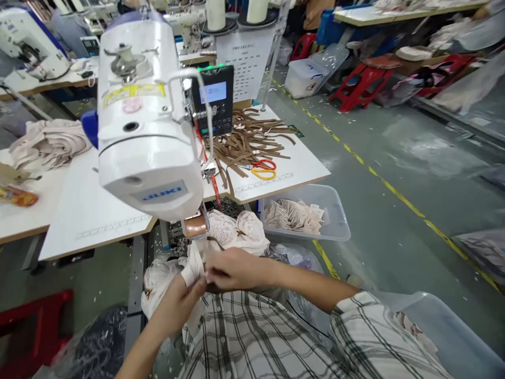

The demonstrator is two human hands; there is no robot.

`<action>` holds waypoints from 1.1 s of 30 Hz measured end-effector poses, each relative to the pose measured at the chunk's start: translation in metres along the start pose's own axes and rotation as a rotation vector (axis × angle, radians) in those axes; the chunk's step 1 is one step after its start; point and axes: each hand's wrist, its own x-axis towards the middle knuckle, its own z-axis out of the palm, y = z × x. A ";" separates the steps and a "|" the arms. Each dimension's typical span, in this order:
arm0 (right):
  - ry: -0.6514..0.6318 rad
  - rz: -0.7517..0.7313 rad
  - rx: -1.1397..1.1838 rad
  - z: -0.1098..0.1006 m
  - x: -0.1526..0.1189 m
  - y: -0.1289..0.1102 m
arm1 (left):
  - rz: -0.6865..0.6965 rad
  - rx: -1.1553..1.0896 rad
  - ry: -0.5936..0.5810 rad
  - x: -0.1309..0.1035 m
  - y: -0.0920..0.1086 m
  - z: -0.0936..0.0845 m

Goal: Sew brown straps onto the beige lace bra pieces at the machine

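My left hand (182, 301) is closed on the edge of a pale lace bra (223, 227), its thumb and fingers pressed together. Close beside it, my right hand (233, 268) pinches the same bra; the exact spot between its fingertips is hidden. Lace cups show past both hands, each with a small brown bow. A white band of the bra (193, 266) rises between the hands, just below the front of the white sewing machine (152, 173). A copper-coloured part (196, 225) of the machine sits right above the fabric.
Brown strips (252, 139) lie on the white table (307, 171) beside red-and-yellow scissors (264, 169). A control panel (213, 100) stands behind the machine. Below the table's right edge, a clear bin (341, 221) holds beige pieces. A red stool (43, 329) is at lower left.
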 end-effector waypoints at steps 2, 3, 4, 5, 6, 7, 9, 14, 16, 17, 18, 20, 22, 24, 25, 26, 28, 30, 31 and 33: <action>0.210 0.149 0.042 0.001 -0.009 0.004 | -0.106 -0.113 -0.014 0.002 -0.002 -0.003; 0.323 0.214 0.054 0.002 -0.013 0.006 | -0.154 -0.195 0.036 0.002 -0.004 -0.003; 0.420 0.252 0.053 0.003 -0.017 0.007 | -0.201 -0.273 0.107 0.002 -0.007 -0.003; 0.492 0.261 0.038 0.006 -0.019 0.008 | -0.243 -0.348 0.169 0.001 -0.010 -0.001; 0.535 0.244 0.013 0.008 -0.021 0.008 | -0.275 -0.424 0.221 0.001 -0.012 0.002; 0.550 0.211 -0.010 0.012 -0.021 0.007 | -0.295 -0.497 0.257 0.001 -0.014 0.005; 0.551 0.129 -0.038 0.021 -0.019 0.001 | -0.305 -0.629 0.305 0.001 -0.017 0.014; 0.598 0.005 -0.059 0.041 -0.004 -0.011 | -0.278 -0.792 0.354 0.004 -0.021 0.035; 0.594 0.006 -0.049 0.044 0.001 -0.010 | -0.268 -0.799 0.387 0.006 -0.024 0.040; 0.592 0.014 -0.045 0.044 0.003 -0.009 | -0.268 -0.789 0.403 0.006 -0.025 0.042; 0.591 0.027 -0.041 0.044 0.004 -0.008 | -0.270 -0.773 0.410 0.007 -0.026 0.043; 0.591 0.065 -0.037 0.044 0.005 -0.005 | -0.263 -0.727 0.391 0.006 -0.027 0.043; 0.576 0.115 -0.024 0.044 0.005 -0.002 | -0.237 -0.659 0.361 0.006 -0.026 0.043; 0.552 0.161 -0.001 0.043 0.004 -0.001 | -0.223 -0.575 0.355 0.005 -0.025 0.042; 0.536 0.183 0.012 0.042 0.004 0.000 | -0.228 -0.535 0.360 0.005 -0.024 0.042; 0.522 0.205 0.025 0.041 0.004 0.001 | -0.239 -0.505 0.364 0.006 -0.024 0.041; 0.486 0.245 0.046 0.038 0.004 0.002 | -0.260 -0.465 0.351 0.007 -0.024 0.041; 0.434 0.259 0.051 0.034 0.004 0.003 | -0.256 -0.426 0.320 0.007 -0.023 0.040; 0.404 0.252 0.047 0.031 0.004 0.004 | -0.245 -0.399 0.307 0.007 -0.023 0.040; 0.339 0.224 0.025 0.026 0.003 0.004 | -0.209 -0.325 0.310 0.007 -0.024 0.039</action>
